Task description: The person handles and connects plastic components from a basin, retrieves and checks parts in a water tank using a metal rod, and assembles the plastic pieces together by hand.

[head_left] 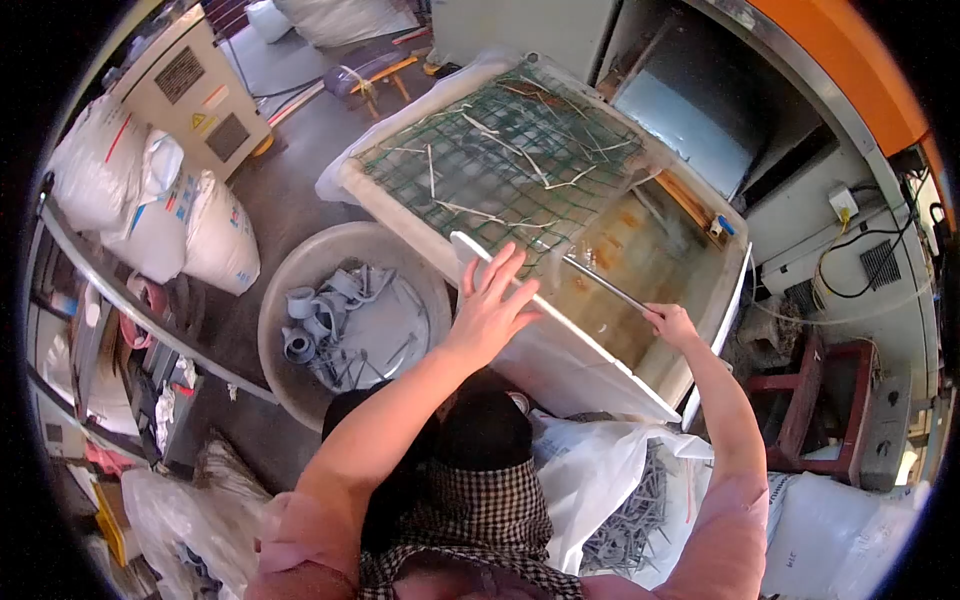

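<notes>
My left hand point(492, 308) is open, its fingers spread over the upper edge of a white board point(570, 335) at the near side of a water tank point(400, 215). My right hand point(671, 325) is closed round the near end of a thin metal rod point(612, 284), which reaches left over the water. A green net point(510, 150) with pale strips on it covers the far part of the tank. Left of the board, a round grey tub point(280, 270) holds several grey plastic fittings point(325, 310) and thin pieces.
White sacks point(220, 235) stand at the left beside a curved metal rail point(150, 305). An open bag of grey pieces point(630, 510) lies near my right arm. A dark red frame point(850, 400) and machine cabinets are at the right. A small stool point(375, 75) stands behind the tank.
</notes>
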Motion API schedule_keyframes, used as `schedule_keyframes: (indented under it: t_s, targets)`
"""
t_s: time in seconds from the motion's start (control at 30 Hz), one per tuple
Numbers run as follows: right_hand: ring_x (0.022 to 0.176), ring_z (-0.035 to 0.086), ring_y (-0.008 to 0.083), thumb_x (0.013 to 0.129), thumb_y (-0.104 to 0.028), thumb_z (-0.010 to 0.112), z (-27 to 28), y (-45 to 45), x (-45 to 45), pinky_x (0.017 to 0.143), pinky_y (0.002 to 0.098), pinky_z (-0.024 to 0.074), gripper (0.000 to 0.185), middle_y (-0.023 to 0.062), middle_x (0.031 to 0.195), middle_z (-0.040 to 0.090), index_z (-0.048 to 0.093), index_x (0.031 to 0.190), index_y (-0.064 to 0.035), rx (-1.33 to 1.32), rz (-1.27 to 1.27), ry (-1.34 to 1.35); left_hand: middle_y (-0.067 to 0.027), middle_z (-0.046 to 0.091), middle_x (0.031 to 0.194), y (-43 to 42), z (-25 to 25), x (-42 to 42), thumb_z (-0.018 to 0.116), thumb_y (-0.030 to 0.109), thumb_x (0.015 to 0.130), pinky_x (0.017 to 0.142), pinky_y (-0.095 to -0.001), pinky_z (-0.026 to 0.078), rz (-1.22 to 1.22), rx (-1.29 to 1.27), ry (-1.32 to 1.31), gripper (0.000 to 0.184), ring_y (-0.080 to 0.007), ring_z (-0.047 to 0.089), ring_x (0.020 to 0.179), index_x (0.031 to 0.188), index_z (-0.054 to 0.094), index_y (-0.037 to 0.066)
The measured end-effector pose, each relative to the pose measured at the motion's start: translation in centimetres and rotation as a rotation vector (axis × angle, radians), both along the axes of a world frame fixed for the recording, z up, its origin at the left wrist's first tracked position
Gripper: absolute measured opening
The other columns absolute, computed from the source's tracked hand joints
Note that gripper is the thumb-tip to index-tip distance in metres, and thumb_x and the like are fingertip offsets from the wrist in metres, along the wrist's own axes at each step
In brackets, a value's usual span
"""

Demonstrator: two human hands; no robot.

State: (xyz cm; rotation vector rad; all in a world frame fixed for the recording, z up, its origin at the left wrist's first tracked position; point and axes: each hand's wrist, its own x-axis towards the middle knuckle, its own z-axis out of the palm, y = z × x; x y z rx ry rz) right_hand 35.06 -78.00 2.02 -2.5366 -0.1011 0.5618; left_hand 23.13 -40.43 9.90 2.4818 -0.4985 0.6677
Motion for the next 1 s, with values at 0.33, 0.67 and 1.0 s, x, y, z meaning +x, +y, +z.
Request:
schedule_keyframes:
  t_s: [0.33, 0.67, 1.0]
  targets:
    - [0.059, 0.056, 0.0126, 0.093, -0.018, 0.052, 1.0, -11.4, -8.3, 0.052, 0.0309, 0.0481, 0.022, 0.0045, 0.073, 0.063, 0.064, 0.108, -0.0055, -0.053, -0.029, 0.597, -0.0209, 0.033, 0.139, 11.2, 7.9, -8.2, 0.074, 0.025, 0.074, 0.103, -0.0516, 0.032, 0.309, 0.152, -0.177, 0.061, -0.0384, 0.032, 0.131, 0.127, 0.049, 0.009]
    - [0.067, 0.055, 0.0139, 0.088, -0.016, 0.058, 2.3, -16.1, -7.4, 0.061, 0.0298, 0.0467, 0.039, 0.0066, 0.081, 0.064, 0.055, 0.124, -0.0031, -0.179, 0.213, 0.092, -0.021, 0.044, 0.131, 24.3, 9.6, -22.5, 0.065, 0.037, 0.082, 0.102, -0.0487, 0.033, 0.926, 0.492, 0.695, 0.059, -0.0385, 0.038, 0.125, 0.129, 0.045, 0.006]
    - [0.083, 0.06, 0.0112, 0.093, -0.012, 0.053, 24.8, 10.8, -9.8, 0.075, 0.026, 0.0482, 0.023, 0.0093, 0.09, 0.067, 0.063, 0.11, 0.001, 0.404, 0.183, -0.519, -0.0209, 0.055, 0.123, 31.0, 2.0, -25.3, 0.063, 0.048, 0.082, 0.094, -0.041, 0.042, 0.536, 0.262, 1.128, 0.062, -0.0338, 0.051, 0.115, 0.12, 0.056, 0.0]
